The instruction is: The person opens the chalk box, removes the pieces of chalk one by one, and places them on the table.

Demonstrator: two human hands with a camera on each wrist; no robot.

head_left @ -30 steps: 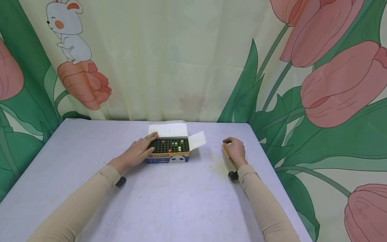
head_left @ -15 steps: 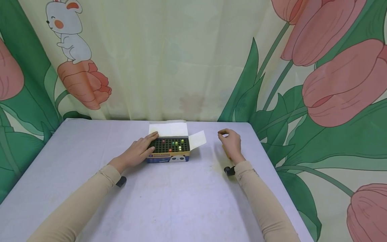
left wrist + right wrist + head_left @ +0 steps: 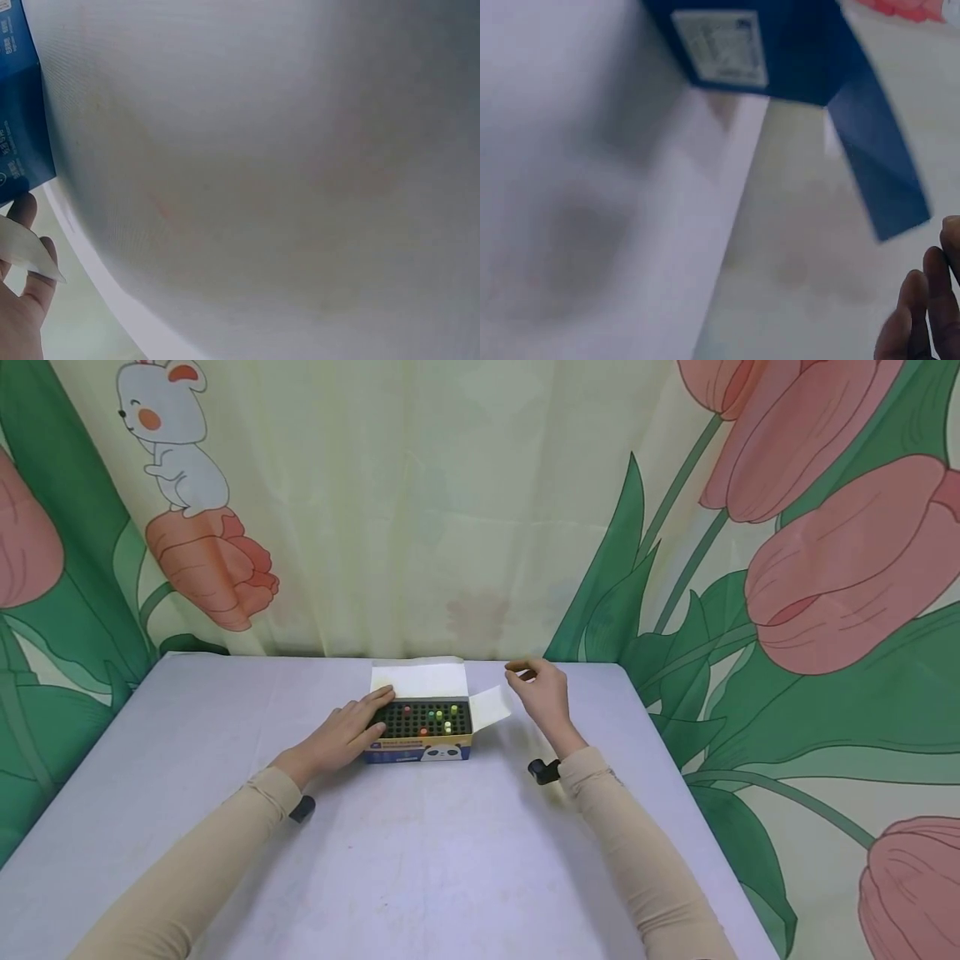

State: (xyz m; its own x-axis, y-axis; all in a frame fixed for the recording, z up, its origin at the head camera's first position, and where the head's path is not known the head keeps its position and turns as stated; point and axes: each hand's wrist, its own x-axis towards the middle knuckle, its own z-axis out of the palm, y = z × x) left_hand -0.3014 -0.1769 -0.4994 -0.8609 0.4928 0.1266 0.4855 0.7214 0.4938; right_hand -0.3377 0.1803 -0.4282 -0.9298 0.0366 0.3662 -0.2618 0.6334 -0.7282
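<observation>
A small cardboard box (image 3: 417,750) with a blue-and-yellow panda front stands near the table's back, its lid (image 3: 418,679) raised. Its black tray (image 3: 405,725) has rows of holes, with several short coloured sticks (image 3: 439,715) upright in them. Laid over the box's left end, my left hand (image 3: 335,735) rests with fingers fairly straight; in the left wrist view its fingers are around a pale flap (image 3: 26,247). My right hand (image 3: 543,697) is raised just right of the box, thumb and fingertips close together; I cannot tell whether something small is between them.
A white side flap (image 3: 490,707) sticks out from the box's right end, close to the right hand. The pale tablecloth (image 3: 420,860) ends at a floral curtain (image 3: 360,510) behind. Black wrist cameras (image 3: 543,772) hang under both sleeves.
My right hand has risen from beside a yellow object at the right and travelled left towards the box. That object no longer shows. The left hand and box stay where they were.
</observation>
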